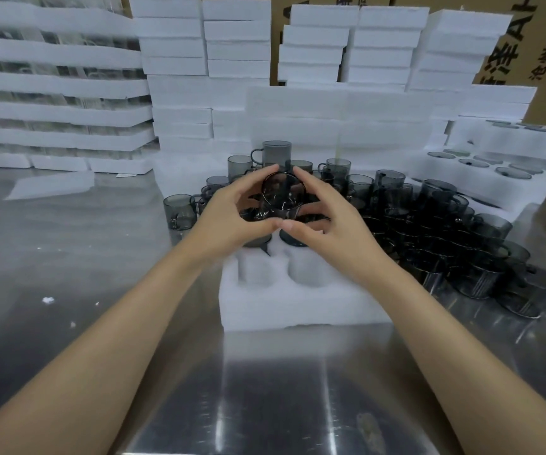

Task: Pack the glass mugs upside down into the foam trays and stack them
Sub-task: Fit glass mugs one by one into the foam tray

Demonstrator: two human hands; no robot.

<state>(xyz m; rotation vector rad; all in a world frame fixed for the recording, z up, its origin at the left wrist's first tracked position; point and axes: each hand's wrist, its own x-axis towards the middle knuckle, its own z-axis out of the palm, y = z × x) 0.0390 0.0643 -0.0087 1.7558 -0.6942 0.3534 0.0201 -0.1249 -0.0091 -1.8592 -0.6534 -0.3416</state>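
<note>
A smoky grey glass mug (281,197) is held in the air above the white foam tray (297,303). My left hand (232,218) grips it from the left and my right hand (327,221) from the right, fingers curled round its sides. The tray lies on the steel table just in front of me. Its two nearest round pockets (307,269) are hollow. In the row behind them sit two dark mugs (293,239), partly hidden by my hands. A crowd of loose mugs (429,224) stands behind and to the right of the tray.
Filled foam trays (495,165) lie at the right rear. Tall stacks of foam trays (238,37) and cardboard boxes (534,37) wall off the back. More stacked trays (54,87) fill the left rear. The steel table (68,257) stretches left and toward me.
</note>
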